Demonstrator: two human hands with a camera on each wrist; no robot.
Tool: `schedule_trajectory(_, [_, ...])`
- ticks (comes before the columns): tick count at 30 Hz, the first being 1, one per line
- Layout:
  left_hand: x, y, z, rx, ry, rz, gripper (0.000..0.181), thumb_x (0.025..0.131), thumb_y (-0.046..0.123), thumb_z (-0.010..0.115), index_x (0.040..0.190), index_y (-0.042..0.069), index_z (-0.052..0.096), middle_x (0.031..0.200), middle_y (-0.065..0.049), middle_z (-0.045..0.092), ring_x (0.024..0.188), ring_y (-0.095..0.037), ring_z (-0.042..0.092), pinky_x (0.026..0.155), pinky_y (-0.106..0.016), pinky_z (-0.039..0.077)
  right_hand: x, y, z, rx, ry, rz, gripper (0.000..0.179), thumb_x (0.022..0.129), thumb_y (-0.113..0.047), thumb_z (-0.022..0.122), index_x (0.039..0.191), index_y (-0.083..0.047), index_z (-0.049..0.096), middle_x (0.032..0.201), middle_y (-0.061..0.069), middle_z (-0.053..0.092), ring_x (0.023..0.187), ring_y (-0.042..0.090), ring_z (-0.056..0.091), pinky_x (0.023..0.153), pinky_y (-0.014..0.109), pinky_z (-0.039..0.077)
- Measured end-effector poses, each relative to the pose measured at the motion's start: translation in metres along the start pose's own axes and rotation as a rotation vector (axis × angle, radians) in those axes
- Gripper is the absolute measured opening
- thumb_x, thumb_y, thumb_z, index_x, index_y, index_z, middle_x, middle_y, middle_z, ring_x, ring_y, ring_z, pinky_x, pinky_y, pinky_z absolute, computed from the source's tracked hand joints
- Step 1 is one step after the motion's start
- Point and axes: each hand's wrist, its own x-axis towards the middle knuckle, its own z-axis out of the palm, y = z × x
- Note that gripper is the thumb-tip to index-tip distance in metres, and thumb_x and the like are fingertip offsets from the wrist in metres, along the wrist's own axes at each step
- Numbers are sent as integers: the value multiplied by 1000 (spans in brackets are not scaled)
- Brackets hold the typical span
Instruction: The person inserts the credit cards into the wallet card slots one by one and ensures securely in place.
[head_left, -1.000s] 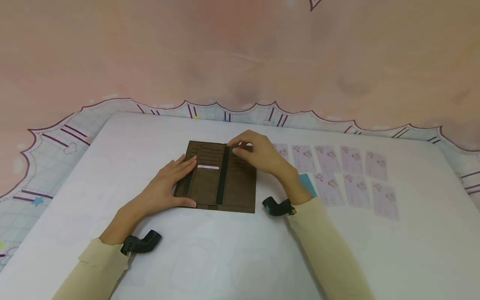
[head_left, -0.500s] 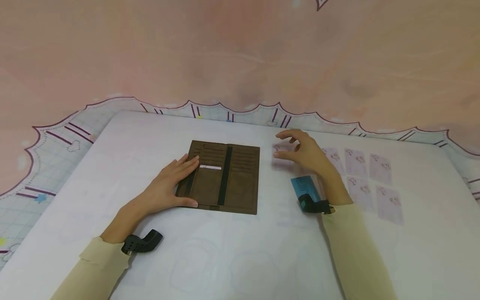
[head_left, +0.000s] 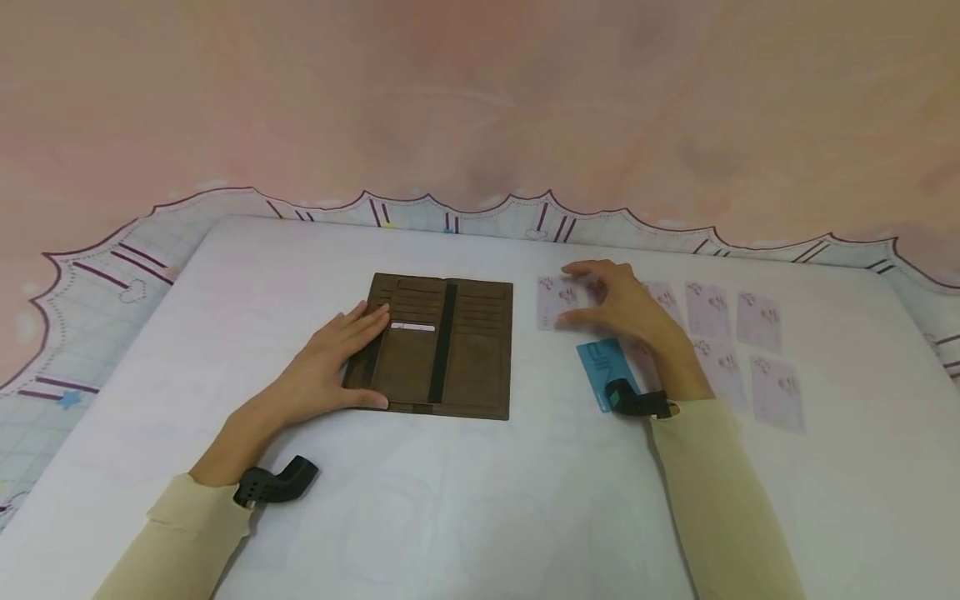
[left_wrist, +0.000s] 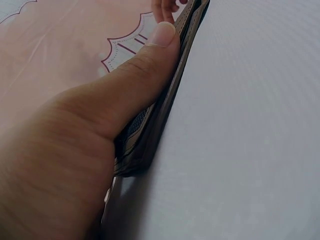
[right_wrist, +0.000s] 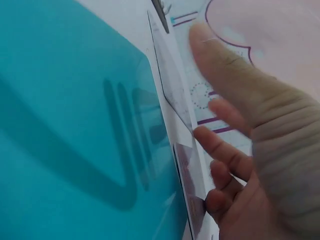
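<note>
An open brown wallet (head_left: pixel 476 367) with dark green bands lies flat at mid-table. A white card edge (head_left: pixel 412 327) shows in one slot of its left half. My left hand (head_left: pixel 326 362) rests on the wallet's left side, fingers straight; the left wrist view has its thumb lying along the wallet (left_wrist: pixel 172 92) edge. Over the pale printed cards, my right hand (head_left: pixel 633 308) hovers with thumb and fingers spread apart. Its fingertips are at the right side of the leftmost back-row card (head_left: pixel 551 304). Nothing is between thumb and fingers in the right wrist view.
A blue card (head_left: pixel 597 362) lies tilted below my right hand, partly behind the wrist camera (head_left: pixel 630 398). Several more pale cards (head_left: pixel 757 321) lie in two rows to the right. A patterned pink cloth (head_left: pixel 480 108) spreads beyond the white tabletop (head_left: pixel 420 508).
My right hand has left the wallet's top middle and moved right, over the cards, uncovering the wallet's right-hand slots. The left hand has stayed on the wallet.
</note>
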Motion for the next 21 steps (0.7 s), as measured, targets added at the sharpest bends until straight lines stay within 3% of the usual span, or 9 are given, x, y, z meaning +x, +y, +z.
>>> schedule_trajectory(13, [0, 2, -1, 3, -4, -5, 104, 71, 43, 82, 150, 2, 28, 156, -11, 25, 144, -33, 10, 116, -49, 5, 1, 1, 2, -96, -39, -65, 82, 70, -35, 86, 142, -19, 48, 144, 11, 38, 127, 32, 30, 104, 57, 30])
schedule_trajectory(21, [0, 2, -1, 6, 0, 1, 104, 71, 43, 82, 150, 2, 28, 156, -11, 25, 144, -33, 10, 116, -48, 5, 2, -6, 4, -166, -31, -12, 90, 71, -36, 85, 146, -11, 41, 140, 19, 38, 125, 36, 31, 102, 57, 35])
